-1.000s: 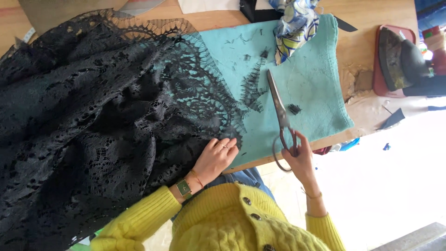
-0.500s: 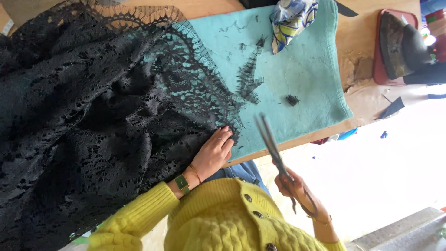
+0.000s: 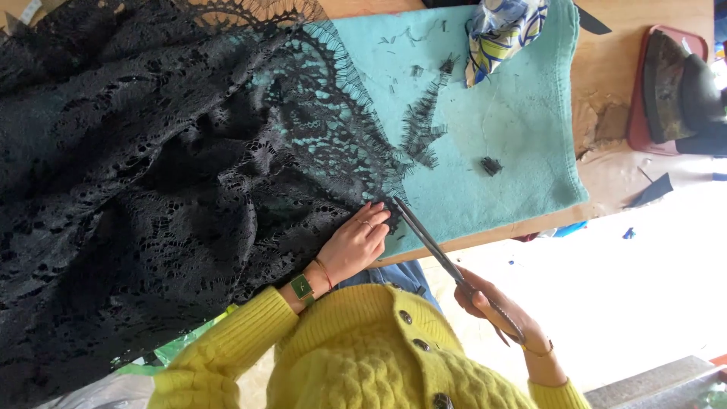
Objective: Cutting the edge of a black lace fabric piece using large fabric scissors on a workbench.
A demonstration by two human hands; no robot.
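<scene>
Scissors [image 3: 447, 261] sit gripped in the right hand [image 3: 496, 307], fingers closed around the handles, blade tips touching the fringed edge of the black lace [image 3: 166, 174]. Left hand [image 3: 354, 244] lies flat, fingers spread, pinning that lace beside the blades on the teal cloth [image 3: 515, 151] covering the tabletop [image 3: 606, 83].

lace [image 3: 151, 174]: black, openwork, scalloped with a fringed edge; lies crumpled in folds over the table's left and over a teal cloth; its near edge is pinned flat under fingers.
scissors [image 3: 435, 246]: long, slim, metal; blades nearly together, tips at the lace's fringed edge, handles held.
</scene>
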